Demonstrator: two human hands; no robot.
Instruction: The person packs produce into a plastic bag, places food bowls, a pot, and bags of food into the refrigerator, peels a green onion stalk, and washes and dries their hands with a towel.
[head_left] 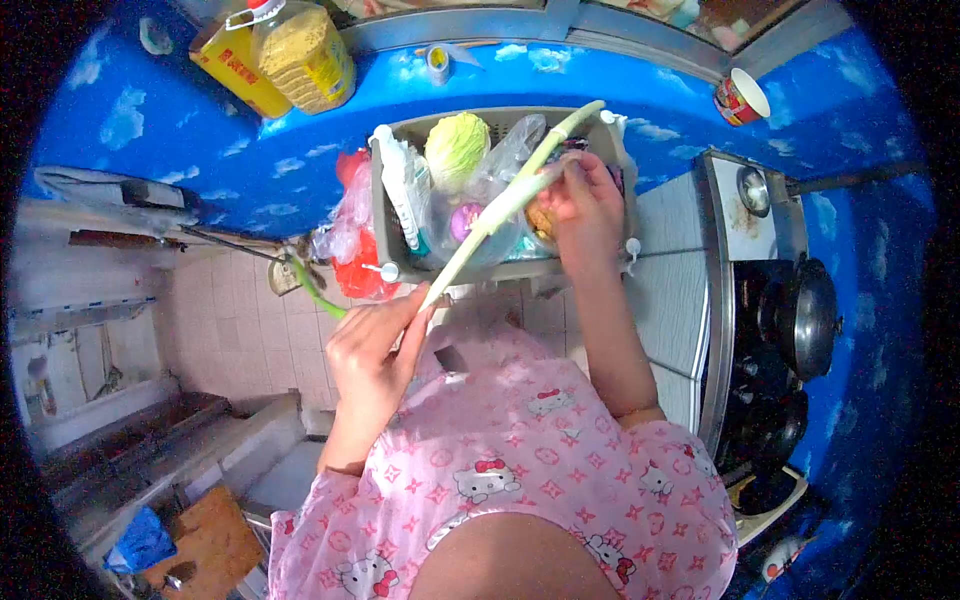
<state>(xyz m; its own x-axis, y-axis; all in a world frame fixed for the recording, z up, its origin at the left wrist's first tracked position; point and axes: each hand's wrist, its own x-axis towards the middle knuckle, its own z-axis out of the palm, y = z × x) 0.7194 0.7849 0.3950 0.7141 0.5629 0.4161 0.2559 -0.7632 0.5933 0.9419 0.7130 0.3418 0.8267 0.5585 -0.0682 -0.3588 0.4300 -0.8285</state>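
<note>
A long pale green stalk, like a leek or large scallion (pixel 487 222), stretches diagonally between my two hands over a grey basket (pixel 508 268). My left hand (pixel 372 338) is closed round its lower part, and a greener leafy end sticks out to the left of it. Higher up on the right, my right hand (pixel 586 205) pinches a whitish layer of the stalk near its upper end. Beneath the stalk, the basket holds a pale green cabbage (pixel 457 147), a purple round vegetable (pixel 464 221) and clear plastic bags (pixel 508 150).
Red and clear plastic bags (pixel 356 262) hang at the basket's left side. An oil jug (pixel 305 58) and yellow box (pixel 225 65) stand at the back left, a paper cup (pixel 741 98) at the back right. On the right is a stove with a dark pan (pixel 812 318).
</note>
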